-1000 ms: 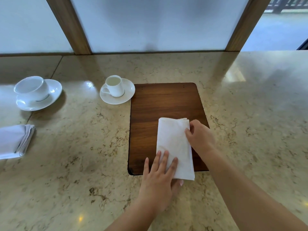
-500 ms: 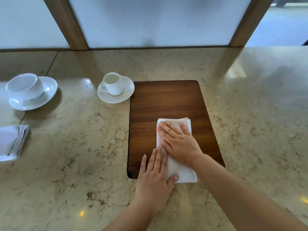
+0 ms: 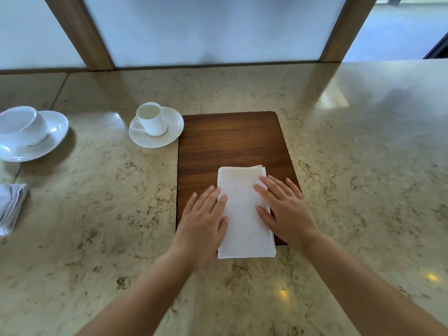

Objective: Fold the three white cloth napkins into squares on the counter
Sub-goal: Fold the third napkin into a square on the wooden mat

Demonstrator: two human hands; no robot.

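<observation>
The napkin (image 3: 243, 214) is lying as a narrow folded rectangle, its far part on the board (image 3: 232, 141) and its near end overhanging onto the counter (image 3: 97, 226). The left hand (image 3: 202, 224) and right hand (image 3: 284, 212) are lying flat with straight fingers, one along each long edge, gripping nothing. The step in hand appears to be smoothing a fold. The next move is likely calling for one end to be brought over the other to make a square. Another napkin stack (image 3: 11, 207) is sitting at the far left. The polished stone is also carrying two cups on saucers (image 3: 155, 127), with frosted panels (image 3: 218, 27) standing behind.
</observation>
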